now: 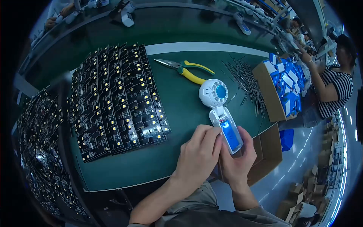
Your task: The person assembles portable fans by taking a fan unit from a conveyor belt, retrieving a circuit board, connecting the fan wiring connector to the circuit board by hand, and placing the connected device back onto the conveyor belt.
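A white handheld fan (213, 93) with a round head and a blue centre is tilted in front of me, its handle open. Inside the handle lies a blue battery (231, 135), with thin reddish wire at its upper end. My right hand (241, 158) is wrapped around the lower handle from the right and below. At the handle's left edge, my left hand (199, 152) is closed, thumb and fingers pressed together against it beside the battery and wire. The left fingertips are partly hidden. Just beyond the fan head rest yellow-and-green needle-nose pliers (185, 70).
Stacked black circuit boards (117, 100) cover the left of the green table (177, 109); more boards (41, 151) stand farther left. Loose dark wires (247, 85) lie at right, beside a carton (269, 92) of blue batteries (289, 83). An open cardboard box (268, 151) sits below. A co-worker (336, 83) is at right.
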`<state>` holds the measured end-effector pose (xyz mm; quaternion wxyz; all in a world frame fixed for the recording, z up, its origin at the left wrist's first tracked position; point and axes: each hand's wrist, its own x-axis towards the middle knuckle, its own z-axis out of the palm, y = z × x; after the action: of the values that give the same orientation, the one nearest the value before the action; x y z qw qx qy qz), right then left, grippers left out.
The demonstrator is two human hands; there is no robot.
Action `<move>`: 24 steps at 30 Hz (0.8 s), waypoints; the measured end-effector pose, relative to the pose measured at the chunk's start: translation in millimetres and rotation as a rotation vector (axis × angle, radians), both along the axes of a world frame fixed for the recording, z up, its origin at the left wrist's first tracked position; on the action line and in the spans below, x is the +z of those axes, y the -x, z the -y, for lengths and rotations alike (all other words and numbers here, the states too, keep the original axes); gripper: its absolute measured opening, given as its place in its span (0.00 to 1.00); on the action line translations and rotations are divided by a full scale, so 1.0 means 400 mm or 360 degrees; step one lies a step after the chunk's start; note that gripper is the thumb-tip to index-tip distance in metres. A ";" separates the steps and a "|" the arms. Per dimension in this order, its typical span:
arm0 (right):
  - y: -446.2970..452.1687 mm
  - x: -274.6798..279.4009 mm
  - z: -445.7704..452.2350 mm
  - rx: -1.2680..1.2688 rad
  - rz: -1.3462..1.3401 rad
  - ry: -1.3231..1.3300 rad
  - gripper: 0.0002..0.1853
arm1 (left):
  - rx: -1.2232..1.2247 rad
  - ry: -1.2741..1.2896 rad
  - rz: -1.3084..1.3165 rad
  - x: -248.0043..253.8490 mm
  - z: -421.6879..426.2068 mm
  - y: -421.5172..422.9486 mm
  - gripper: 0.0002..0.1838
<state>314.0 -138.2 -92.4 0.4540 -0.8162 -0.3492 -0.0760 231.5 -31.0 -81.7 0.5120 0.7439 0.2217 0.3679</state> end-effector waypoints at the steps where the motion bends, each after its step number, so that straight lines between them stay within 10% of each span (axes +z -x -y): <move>1: -0.005 0.008 0.000 -0.0010 -0.0012 0.0004 0.30 | 0.0066 -0.0101 -0.0035 -0.003 -0.006 0.003 0.08; 10: -0.085 0.148 -0.081 0.0946 0.0291 0.0300 0.16 | 0.0243 -0.0261 -0.0143 0.012 -0.013 0.013 0.08; 24: -0.157 0.118 -0.122 0.1297 0.0315 0.0422 0.08 | 0.0133 -0.0728 -0.0397 0.108 0.080 0.262 0.16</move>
<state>376.9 -89.5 -45.2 0.3025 -0.6518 -0.6912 0.0769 126.6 -63.0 -38.4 0.2837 0.8701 0.2246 0.3347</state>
